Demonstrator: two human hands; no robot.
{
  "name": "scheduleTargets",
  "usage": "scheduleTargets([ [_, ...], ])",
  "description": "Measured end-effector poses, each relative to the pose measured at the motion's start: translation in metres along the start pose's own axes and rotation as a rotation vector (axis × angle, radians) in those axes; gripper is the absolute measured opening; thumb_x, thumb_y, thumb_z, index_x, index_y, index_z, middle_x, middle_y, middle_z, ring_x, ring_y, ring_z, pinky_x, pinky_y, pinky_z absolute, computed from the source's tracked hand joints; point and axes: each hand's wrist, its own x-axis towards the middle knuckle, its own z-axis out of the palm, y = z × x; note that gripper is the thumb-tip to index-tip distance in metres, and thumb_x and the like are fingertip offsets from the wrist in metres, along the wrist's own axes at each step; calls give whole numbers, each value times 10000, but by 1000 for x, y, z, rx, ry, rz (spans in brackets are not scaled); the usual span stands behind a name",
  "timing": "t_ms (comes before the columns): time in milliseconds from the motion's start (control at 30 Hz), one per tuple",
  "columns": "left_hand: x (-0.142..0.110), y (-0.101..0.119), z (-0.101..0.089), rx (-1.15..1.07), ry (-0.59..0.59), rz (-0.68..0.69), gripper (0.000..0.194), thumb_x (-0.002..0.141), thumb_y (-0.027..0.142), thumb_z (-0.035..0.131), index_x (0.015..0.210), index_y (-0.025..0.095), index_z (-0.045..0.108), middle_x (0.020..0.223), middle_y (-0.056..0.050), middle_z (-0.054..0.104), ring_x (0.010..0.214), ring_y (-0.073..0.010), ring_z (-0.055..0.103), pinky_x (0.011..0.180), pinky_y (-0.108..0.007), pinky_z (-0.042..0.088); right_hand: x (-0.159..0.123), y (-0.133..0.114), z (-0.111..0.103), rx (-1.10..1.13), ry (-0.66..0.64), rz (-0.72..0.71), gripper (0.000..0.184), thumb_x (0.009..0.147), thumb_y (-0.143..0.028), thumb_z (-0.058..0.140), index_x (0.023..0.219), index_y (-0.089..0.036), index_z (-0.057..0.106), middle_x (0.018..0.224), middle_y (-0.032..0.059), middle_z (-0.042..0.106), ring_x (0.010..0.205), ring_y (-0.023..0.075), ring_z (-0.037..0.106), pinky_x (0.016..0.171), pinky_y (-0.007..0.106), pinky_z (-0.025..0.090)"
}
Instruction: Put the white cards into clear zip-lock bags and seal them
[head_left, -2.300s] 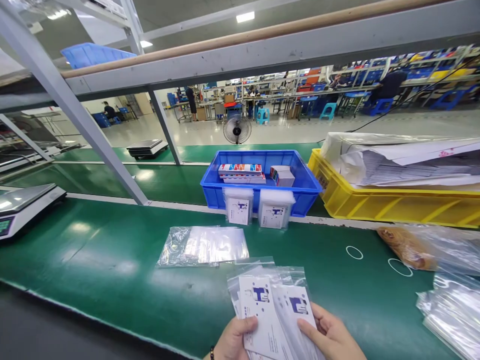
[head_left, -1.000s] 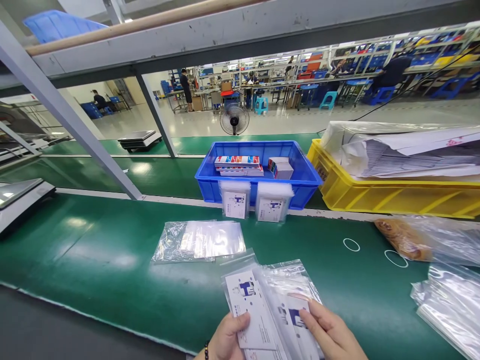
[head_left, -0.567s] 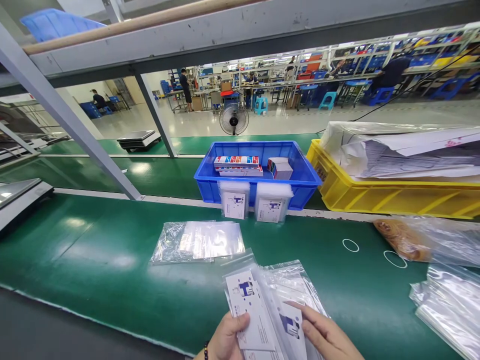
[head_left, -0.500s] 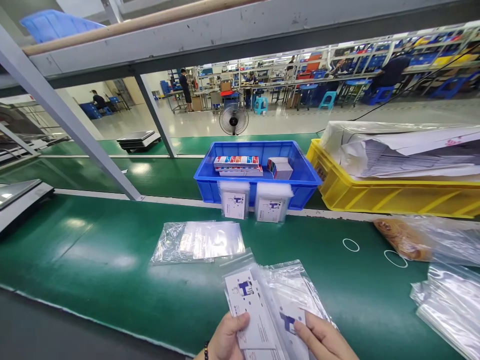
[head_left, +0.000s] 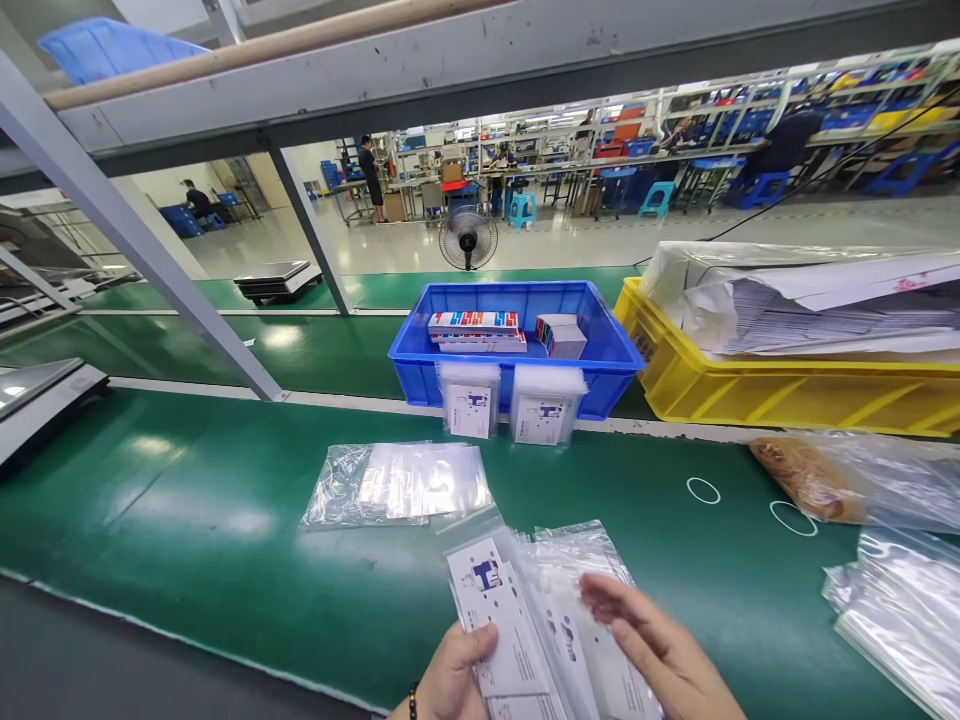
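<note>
Overhead, shelving spans the green belt [head_left: 187,500] amid factory workbenches.

A green conveyor surface [head_left: 187,520] runs across the near view, edged by a white rail, with a second green belt [head_left: 315,350] behind it. A grey metal frame [head_left: 465,70] spans overhead, held by slanted grey struts [head_left: 142,250]; a tan tube [head_left: 247,50] lies along it, and a blue bin [head_left: 105,45] sits on top at the left. Beyond the frame opens a wide hall with a pale, glossy floor [head_left: 570,240] that reflects the ceiling light. A standing fan [head_left: 468,240] faces this way. Rows of workbenches and shelving [head_left: 675,130] with blue and yellow bins line the far side, with blue stools [head_left: 657,198] beside them and distant people at work.
</note>
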Motion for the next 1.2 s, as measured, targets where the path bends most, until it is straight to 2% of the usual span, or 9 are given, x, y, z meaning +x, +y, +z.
scheduleTargets([
  [100,0,-1,-1,2,5,3,374,683,222,660,1039,119,616,901,-134,699,1042,-337,554,965,-510,304,-7,-12,16,10,-202,-20,407,757,-572,454,694,-205,618,757,53,662,750,216,596,757,315,481],
  [300,1,-1,-3,-15,11,-8,446,680,210,661,1111,135,576,971,-138,683,1055,-337,546,963,-515,310,-5,-10,19,13,-24,-34,415,703,-582,526,569,-189,529,545,-14,547,535,139,513,505,218,426],
  [433,2,-2,-4,-30,16,-6,395,668,197,670,1055,136,612,987,-131,681,1069,-330,539,978,-506,300,-4,-7,1,-5,95,-64,391,730,-554,504,595,-196,580,571,-2,589,557,153,552,533,218,456],
  [500,1,-1,-3,-32,10,-9,332,671,203,669,993,126,643,979,-132,683,1060,-327,546,983,-500,297,-1,-1,-8,29,156,-42,351,706,-538,537,713,-200,631,638,21,645,621,183,605,575,236,494],
  [667,0,1,1,-22,8,-15,275,677,200,667,940,119,670,973,-141,684,976,-325,595,953,-514,329,7,16,-17,-80,324,-9,528,627,-542,598,1037,-209,608,1056,106,654,953,261,609,778,321,511],
  [833,0,-1,3,-14,31,3,305,666,198,674,960,117,664,954,-147,688,977,-330,594,950,-512,330,-6,-3,3,-74,-75,-68,448,751,-541,474,985,-212,671,1021,91,684,910,258,631,823,335,494],
  [900,-1,-2,1,-17,39,2,343,659,199,678,993,125,650,950,-141,690,999,-328,583,959,-503,324,-9,-8,7,-63,-125,-92,416,778,-516,466,971,-214,677,980,82,694,886,257,634,824,337,491],
  [1067,-1,-2,-4,-30,47,14,423,655,208,682,1067,140,611,955,-134,689,1024,-325,568,959,-492,327,3,11,-7,43,67,-36,532,732,-542,524,1118,-179,573,804,72,697,810,245,651,737,324,527],
  [1200,0,-2,-2,-12,41,10,421,646,205,690,1055,136,619,942,-134,692,998,-321,583,954,-486,333,10,21,-14,-34,282,-26,593,670,-548,576,1154,-212,513,1177,117,582,1053,267,556,857,353,473],
])
